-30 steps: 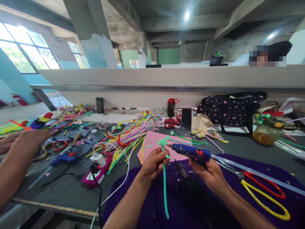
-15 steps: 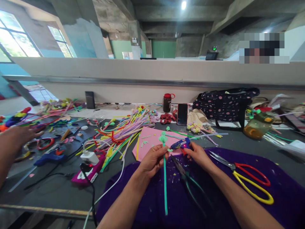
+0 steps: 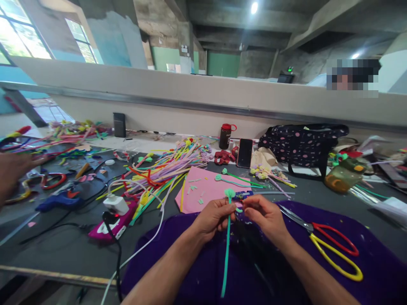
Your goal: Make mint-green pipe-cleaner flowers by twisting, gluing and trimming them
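My left hand [image 3: 214,216] pinches a green pipe-cleaner stem [image 3: 227,258] with a fluffy pale green head [image 3: 229,193] on top. The stem hangs down over a dark purple cloth [image 3: 190,271]. A small curved pale green piece [image 3: 238,209] sticks out beside the left fingertips. My right hand [image 3: 265,216] is close to that piece, its thumb and fingers curled together; whatever they hold is too small to make out. Behind the fingers a blue glue gun [image 3: 243,195] lies on the pink sheet [image 3: 190,195], partly hidden, its clear glue stick [image 3: 276,193] pointing right.
Red-and-yellow-handled scissors [image 3: 333,250] lie on the cloth at right. Left are a magenta power strip [image 3: 104,232] with cables, another blue glue gun [image 3: 60,201] and another person's hand [image 3: 19,169]. Behind lie bundled pipe cleaners [image 3: 178,163], a phone [image 3: 244,153] and a bottle [image 3: 225,136].
My right hand has let go of the glue gun, which now lies on the pink sheet, and has moved in beside the small green piece. The view has shifted, and the other person's hand moved left.
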The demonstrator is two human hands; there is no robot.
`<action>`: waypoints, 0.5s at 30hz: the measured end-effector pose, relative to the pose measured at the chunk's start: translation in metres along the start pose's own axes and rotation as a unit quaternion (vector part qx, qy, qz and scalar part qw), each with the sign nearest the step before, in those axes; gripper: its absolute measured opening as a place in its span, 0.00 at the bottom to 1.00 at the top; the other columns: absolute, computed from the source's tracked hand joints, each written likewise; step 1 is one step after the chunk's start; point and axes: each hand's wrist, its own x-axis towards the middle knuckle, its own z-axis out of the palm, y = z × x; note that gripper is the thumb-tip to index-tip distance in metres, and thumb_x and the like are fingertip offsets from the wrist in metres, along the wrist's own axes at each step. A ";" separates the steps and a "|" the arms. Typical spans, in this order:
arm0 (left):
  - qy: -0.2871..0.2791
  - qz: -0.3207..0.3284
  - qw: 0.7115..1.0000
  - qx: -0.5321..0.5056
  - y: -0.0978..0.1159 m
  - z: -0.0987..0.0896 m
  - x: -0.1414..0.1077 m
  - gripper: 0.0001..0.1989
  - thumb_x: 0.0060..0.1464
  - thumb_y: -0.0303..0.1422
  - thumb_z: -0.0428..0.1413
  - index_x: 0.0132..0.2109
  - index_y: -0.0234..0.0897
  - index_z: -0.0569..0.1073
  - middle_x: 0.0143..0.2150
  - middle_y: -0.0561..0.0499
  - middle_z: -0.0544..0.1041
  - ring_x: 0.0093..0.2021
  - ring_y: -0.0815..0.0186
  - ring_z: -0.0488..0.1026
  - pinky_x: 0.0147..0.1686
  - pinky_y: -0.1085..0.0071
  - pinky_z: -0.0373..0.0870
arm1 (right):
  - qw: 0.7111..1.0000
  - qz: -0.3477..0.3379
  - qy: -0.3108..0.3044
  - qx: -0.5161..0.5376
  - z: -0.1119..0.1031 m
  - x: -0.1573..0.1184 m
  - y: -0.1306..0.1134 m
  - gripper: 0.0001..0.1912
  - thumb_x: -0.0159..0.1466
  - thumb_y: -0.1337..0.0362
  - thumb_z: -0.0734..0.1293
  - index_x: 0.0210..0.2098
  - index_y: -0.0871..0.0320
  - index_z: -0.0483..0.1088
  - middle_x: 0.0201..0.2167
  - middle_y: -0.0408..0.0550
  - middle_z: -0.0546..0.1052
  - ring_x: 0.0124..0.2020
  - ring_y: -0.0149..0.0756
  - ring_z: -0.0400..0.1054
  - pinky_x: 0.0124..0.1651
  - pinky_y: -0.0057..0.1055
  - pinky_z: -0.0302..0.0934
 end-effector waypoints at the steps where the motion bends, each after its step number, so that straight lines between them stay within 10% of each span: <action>1: 0.002 0.004 1.000 0.008 -0.001 0.000 0.000 0.16 0.45 0.42 0.57 0.24 0.30 0.69 0.14 0.58 0.62 0.11 0.80 0.53 0.11 0.80 0.43 | 1.000 0.001 -0.007 0.018 0.003 -0.002 -0.003 0.08 0.59 0.61 0.64 0.36 0.58 0.67 0.28 0.44 0.73 0.27 0.31 0.67 0.31 0.26 0.61; 15: -0.012 -0.032 0.999 -0.031 0.001 0.002 0.001 0.16 0.46 0.40 0.57 0.22 0.31 0.67 0.10 0.59 0.59 0.09 0.80 0.51 0.10 0.81 0.42 | 0.975 -0.193 -0.008 -0.106 0.004 -0.004 -0.004 0.05 0.61 0.70 0.61 0.36 0.56 0.66 0.30 0.47 0.72 0.33 0.33 0.66 0.36 0.29 0.61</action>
